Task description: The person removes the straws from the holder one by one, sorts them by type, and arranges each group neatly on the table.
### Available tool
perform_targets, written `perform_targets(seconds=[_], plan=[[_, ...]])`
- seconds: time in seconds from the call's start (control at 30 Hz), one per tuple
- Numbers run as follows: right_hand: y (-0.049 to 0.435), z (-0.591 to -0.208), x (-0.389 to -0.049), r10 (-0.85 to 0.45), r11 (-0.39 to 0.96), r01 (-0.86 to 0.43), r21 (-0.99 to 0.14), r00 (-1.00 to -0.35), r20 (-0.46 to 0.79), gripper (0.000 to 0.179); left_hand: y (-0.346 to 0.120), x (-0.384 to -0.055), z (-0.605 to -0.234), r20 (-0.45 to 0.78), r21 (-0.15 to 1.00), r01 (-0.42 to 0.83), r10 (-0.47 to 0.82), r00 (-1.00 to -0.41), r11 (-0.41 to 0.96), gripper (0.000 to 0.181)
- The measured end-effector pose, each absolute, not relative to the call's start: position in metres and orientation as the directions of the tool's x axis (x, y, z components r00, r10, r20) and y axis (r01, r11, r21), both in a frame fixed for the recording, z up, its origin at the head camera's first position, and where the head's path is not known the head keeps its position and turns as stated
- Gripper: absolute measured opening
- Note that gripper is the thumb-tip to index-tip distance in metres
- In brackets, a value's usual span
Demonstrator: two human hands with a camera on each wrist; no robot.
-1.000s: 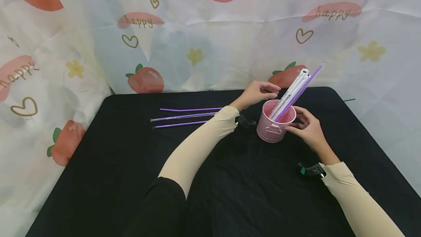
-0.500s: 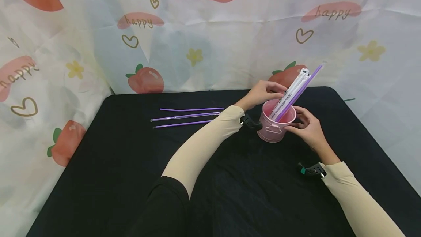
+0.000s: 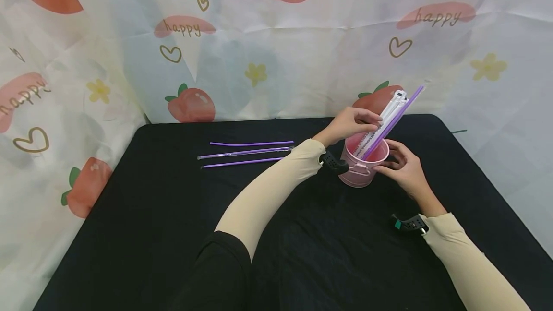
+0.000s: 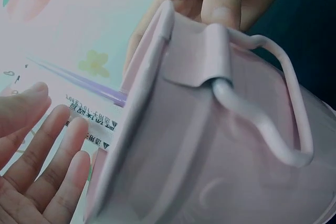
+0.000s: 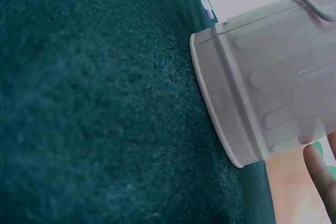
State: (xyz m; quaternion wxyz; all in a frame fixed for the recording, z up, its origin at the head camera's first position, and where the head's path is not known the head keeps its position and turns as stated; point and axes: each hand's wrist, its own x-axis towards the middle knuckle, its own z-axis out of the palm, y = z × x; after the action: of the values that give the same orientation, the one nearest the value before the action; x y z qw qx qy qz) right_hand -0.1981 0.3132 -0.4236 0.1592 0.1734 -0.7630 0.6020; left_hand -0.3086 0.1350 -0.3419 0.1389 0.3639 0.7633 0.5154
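Note:
A small pink bucket (image 3: 355, 180) with wire handles stands on the black-covered table. White printed paper-wrapped straws (image 3: 392, 105) and a purple straw (image 3: 405, 107) lean out of it to the right. My right hand (image 3: 402, 164) grips the bucket's right side near the rim, thumb toward the front. Over the far left rim my left hand (image 3: 351, 124) reaches to the white straws, its fingertips overlapping them. The left wrist view has these fingers (image 4: 63, 150) fairly straight beside the white wrappers (image 4: 97, 124), thumb apart from them.
Left of the bucket lie three purple straws (image 3: 242, 163), roughly parallel on the table (image 3: 173, 196), partly behind my left sleeve (image 3: 268, 196). A printed cloth backdrop (image 3: 276, 71) rises behind the table's far edge.
My left hand has moved right, from beside the bucket's far rim to the white wrapped straws. My right hand and the bucket have stayed in place.

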Motion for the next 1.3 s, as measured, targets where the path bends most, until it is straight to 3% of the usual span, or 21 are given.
perform_targets(seconds=[0.37,0.73,1.3], plan=[[0.314,-0.424,-0.198,-0.065,0.175,-0.451,-0.875,-0.892,0.447,0.066,0.135,-0.316,-0.344,0.175,0.914,0.374,0.679,-0.713,0.158,0.03],[0.313,-0.424,-0.198,-0.059,0.178,-0.452,-0.874,-0.891,0.449,0.066,0.138,-0.316,-0.355,0.175,0.873,0.425,0.66,-0.73,0.238,0.031],[0.313,-0.424,-0.199,-0.064,0.17,-0.455,-0.874,-0.89,0.451,0.066,0.143,-0.314,-0.365,0.193,0.859,0.444,0.643,-0.742,0.255,0.028]])
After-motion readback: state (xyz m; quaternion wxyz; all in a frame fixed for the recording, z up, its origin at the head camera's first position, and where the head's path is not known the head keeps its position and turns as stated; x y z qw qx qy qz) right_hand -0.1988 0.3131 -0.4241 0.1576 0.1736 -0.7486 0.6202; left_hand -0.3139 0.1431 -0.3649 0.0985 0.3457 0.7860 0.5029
